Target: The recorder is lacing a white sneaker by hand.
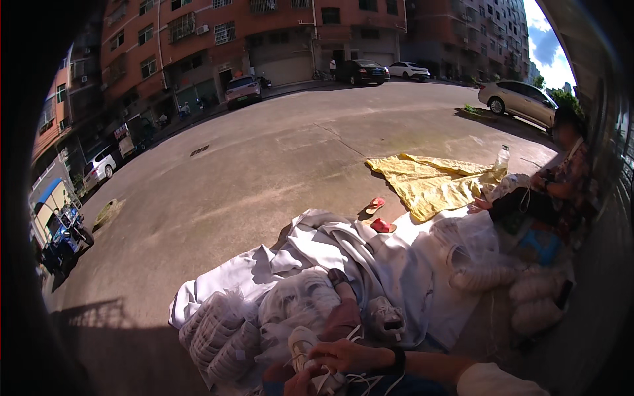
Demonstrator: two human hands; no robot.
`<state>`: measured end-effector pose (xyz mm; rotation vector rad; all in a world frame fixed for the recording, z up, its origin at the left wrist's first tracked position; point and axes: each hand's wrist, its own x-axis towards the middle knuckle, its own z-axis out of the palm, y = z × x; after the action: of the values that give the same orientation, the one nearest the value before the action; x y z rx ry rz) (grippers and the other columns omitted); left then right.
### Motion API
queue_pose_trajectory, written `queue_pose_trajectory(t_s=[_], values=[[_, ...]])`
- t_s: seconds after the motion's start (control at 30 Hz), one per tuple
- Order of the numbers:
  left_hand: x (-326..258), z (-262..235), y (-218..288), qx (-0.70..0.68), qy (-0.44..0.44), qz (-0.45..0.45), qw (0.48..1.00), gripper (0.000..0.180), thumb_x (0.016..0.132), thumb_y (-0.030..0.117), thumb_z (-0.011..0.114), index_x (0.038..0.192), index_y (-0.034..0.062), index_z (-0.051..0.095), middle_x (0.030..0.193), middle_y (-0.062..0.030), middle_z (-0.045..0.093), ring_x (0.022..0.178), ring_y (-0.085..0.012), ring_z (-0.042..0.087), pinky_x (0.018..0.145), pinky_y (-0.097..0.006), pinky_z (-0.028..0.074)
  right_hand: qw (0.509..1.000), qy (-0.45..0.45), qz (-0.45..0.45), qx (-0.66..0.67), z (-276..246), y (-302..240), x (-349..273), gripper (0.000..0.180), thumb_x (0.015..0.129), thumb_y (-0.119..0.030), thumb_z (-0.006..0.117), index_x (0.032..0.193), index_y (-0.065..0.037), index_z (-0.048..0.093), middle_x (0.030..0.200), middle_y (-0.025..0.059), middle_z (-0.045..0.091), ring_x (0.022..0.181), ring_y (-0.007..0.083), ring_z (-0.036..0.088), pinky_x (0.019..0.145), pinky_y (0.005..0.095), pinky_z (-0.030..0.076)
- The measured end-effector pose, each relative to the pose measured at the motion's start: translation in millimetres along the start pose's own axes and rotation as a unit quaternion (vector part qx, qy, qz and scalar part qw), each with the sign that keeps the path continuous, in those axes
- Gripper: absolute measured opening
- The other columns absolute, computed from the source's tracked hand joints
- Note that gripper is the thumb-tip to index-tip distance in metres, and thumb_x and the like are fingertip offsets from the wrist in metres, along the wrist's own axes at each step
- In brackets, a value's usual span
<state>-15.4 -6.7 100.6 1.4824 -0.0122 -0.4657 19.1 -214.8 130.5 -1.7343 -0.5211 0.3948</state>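
We held a white shoe (302, 344) low centre over our lap, long axis upright, toe pointing away, right hand (343, 355) clasped on it, left hand (300, 383) underneath, grip unclear, white cloth (396, 264) ahead.

**Clear bags of white pieces around the white sheet**

A white sheet (396, 264) lies on the ground. On its near-left corner sit bulging clear plastic bags (221, 333), packed with stacked white moulded pieces. More such bags (489, 277), rounded and pale, are piled along its right edge. Beyond its far end, a clear plastic bottle (502, 157) stands upright. No signs or screens can be made out.
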Motion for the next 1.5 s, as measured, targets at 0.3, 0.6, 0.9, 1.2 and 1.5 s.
queue_pose_trajectory(t_s=[0.3,0.6,0.9,1.2,1.5], values=[[-1.9,-1.5,4.1,-0.179,0.093,-0.015,0.979,0.025,0.101,0.023,0.047,0.093,0.0033,0.060,0.052,0.0035,0.044,0.039,-0.0053,0.039,0.038,-0.021,0.033,0.997,0.018,-0.074,-0.023,31.9,36.9,10.4,0.024,0.090,-0.011,0.054,0.114,-0.006,0.051,0.088,0.0192,0.063,0.084,0.0390,0.064,0.072,0.0434,0.049],[-3.8,-10.0,-6.4,-0.161,0.048,0.032,0.985,0.030,0.102,0.025,0.046,0.104,0.0000,0.062,0.054,0.0044,0.043,0.041,-0.0035,0.035,0.041,-0.019,0.033,0.986,-0.099,0.012,-0.134,14.5,44.0,-0.6,0.022,0.094,-0.018,0.053,0.111,-0.004,0.057,0.092,0.0157,0.065,0.088,0.0328,0.065,0.077,0.0384,0.049],[-1.5,7.7,-29.3,0.104,0.061,0.066,0.990,0.028,0.097,0.023,0.054,0.087,0.0019,0.069,0.064,0.0001,0.062,0.049,-0.0050,0.052,0.043,-0.023,0.040,0.994,0.009,-0.081,-0.071,38.3,45.5,5.5,0.026,0.094,-0.022,0.057,0.108,-0.002,0.064,0.096,0.0136,0.067,0.092,0.0279,0.065,0.082,0.0362,0.049],[-0.4,11.7,-29.7,0.204,0.102,0.080,0.970,0.027,0.094,0.024,0.058,0.091,-0.0010,0.068,0.065,-0.0068,0.065,0.057,-0.0114,0.060,0.051,-0.028,0.046,0.998,0.030,0.050,0.032,42.1,37.1,-5.1,0.027,0.093,-0.020,0.056,0.111,-0.001,0.065,0.100,0.0108,0.068,0.096,0.0195,0.065,0.086,0.0322,0.048],[2.9,15.3,-44.1,0.371,0.102,0.169,0.908,0.031,0.095,0.028,0.057,0.096,0.0005,0.070,0.065,-0.0087,0.065,0.057,-0.0151,0.061,0.052,-0.030,0.046,0.996,0.070,0.057,0.013,48.3,49.8,-11.5,0.027,0.095,-0.021,0.055,0.110,0.000,0.064,0.097,0.0082,0.068,0.092,0.0165,0.064,0.084,0.0300,0.049]])
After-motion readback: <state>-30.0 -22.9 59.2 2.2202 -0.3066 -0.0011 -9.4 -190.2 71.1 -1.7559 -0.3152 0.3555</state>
